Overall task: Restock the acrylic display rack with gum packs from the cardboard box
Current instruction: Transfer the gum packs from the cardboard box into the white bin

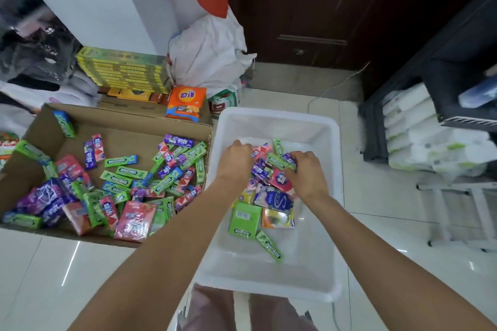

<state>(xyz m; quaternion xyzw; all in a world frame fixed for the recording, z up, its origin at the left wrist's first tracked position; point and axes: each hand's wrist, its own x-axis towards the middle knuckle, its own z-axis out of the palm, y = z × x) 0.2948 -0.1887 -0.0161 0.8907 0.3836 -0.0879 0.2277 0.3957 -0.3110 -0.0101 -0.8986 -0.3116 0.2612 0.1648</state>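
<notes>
An open cardboard box [126,126] on the floor at left holds several gum packs [118,180] in green, purple, pink and blue. To its right stands a white plastic bin [279,121] with a smaller heap of gum packs [271,196] inside. Both my hands reach into the bin. My left hand [236,158] has its fingers curled down onto the far side of the heap. My right hand [306,172] grips purple and green packs at the heap's right side. No acrylic display rack is in view.
A stack of yellow-green boxes [121,70], an orange packet [185,102] and a white plastic bag [209,56] lie behind the box. A dark door [322,8] is at the back. Black shelving with white packs [430,137] and a white metal frame [470,212] stand at right.
</notes>
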